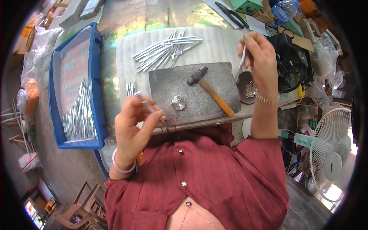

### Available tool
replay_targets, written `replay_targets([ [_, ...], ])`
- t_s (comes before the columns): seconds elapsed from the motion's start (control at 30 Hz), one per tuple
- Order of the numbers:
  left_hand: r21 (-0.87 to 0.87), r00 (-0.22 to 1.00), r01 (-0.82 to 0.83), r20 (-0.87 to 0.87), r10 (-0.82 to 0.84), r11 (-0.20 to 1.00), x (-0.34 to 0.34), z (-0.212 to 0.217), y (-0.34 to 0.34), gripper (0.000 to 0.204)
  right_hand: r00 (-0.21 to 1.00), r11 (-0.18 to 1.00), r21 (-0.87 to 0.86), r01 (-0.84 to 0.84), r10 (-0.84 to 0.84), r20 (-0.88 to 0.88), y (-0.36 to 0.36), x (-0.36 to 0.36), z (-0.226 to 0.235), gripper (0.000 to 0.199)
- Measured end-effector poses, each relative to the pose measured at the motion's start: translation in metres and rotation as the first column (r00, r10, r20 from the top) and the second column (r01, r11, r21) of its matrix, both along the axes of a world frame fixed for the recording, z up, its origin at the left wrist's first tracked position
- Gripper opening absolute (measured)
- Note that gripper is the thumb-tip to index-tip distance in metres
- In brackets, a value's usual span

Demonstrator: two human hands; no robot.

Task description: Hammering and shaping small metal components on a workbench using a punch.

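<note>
My left hand [132, 122] is closed on a slim silver metal rod [145, 101], held at a slant near the slab's left front corner. Raised at the right, my right hand [262, 57] pinches a slim pointed metal tool [242, 60]. The tool's tip points down beside a round dark bowl [242, 81] of small metal pins [250, 90]. Between the hands lies a grey stone slab [168, 84]. On it rest a hammer [214, 96] with a wooden handle and a round shiny metal disc [178, 102]. Whether the left rod has another part in it is too small to tell.
Many silver rods lie in a pile [165, 50] behind the slab, with a smaller bunch [131, 89] left of it. A blue tray [97, 84] at left holds more rods. Black-handled pliers [232, 15] lie at the back right. A white fan [331, 153] stands at right.
</note>
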State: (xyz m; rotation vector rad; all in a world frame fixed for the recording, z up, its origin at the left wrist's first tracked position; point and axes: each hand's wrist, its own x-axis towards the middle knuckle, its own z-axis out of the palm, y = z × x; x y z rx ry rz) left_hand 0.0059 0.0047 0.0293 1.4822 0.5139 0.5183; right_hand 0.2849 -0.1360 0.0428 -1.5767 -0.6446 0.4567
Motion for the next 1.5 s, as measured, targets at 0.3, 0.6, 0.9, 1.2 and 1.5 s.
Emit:
replay_targets([
  [0.3, 0.409, 0.995, -0.046, -0.061, 0.078, 0.911, -0.007, -0.042, -0.011, 0.013, 0.833, 0.783, -0.604, 0.153, 0.226, 0.504, 0.029, 0.121, -0.103, 0.025],
  [0.6, 0.24, 0.993, 0.031, -0.118, -0.003, 0.97, 0.0, -0.046, -0.004, 0.012, 0.738, 0.806, -0.564, -0.178, 0.488, 0.466, -0.018, -0.054, -0.022, 0.037],
  [0.9, 0.069, 0.997, 0.066, -0.041, -0.063, 0.995, 0.025, -0.052, -0.015, 0.006, 0.565, 0.747, -0.658, 0.09, 0.506, 0.652, -0.035, -0.087, -0.038, 0.048],
  [1.2, 0.256, 0.997, 0.07, -0.058, -0.057, 0.964, 0.026, -0.053, -0.019, 0.005, 0.637, 0.746, -0.665, 0.044, 0.492, 0.594, -0.036, -0.089, -0.042, 0.05],
  [1.5, 0.393, 0.996, 0.076, -0.063, -0.056, 0.916, 0.029, -0.049, -0.019, 0.008, 0.725, 0.797, -0.604, -0.02, 0.427, 0.54, -0.037, -0.085, -0.042, 0.041],
])
